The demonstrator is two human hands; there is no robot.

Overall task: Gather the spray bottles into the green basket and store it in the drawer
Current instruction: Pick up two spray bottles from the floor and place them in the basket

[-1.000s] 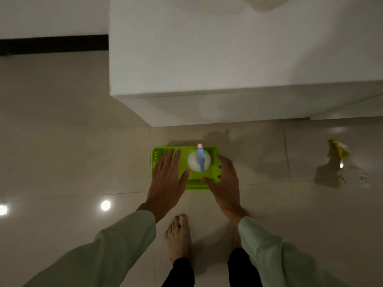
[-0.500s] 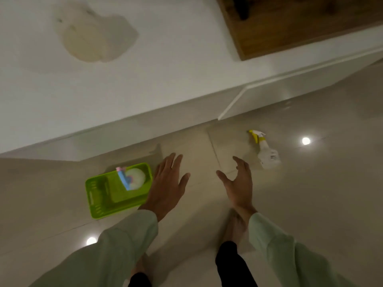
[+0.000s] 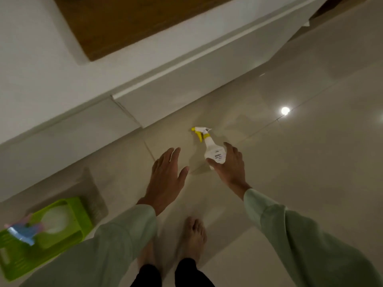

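Observation:
A white spray bottle with a yellow trigger point(image 3: 211, 149) stands on the tiled floor near the cabinet's base. My right hand point(image 3: 230, 166) is spread around its lower body, thumb on the left, fingers on the right, not clearly closed on it. My left hand point(image 3: 166, 177) hovers open to the left of the bottle, holding nothing. The green basket point(image 3: 62, 241) sits on the floor at the lower left. Inside it stands a white bottle with a blue and pink sprayer point(image 3: 52, 220), blurred.
A long white cabinet point(image 3: 62, 83) with a wooden top panel point(image 3: 124, 23) runs diagonally across the upper view; a drawer front point(image 3: 186, 85) shows along it. Glossy floor tiles reflect a ceiling light point(image 3: 285, 110). My bare feet point(image 3: 191, 239) stand below the hands.
Both hands left the basket and moved right. The view swung right, pushing the basket to the lower left. My right hand has reached the yellow-trigger bottle.

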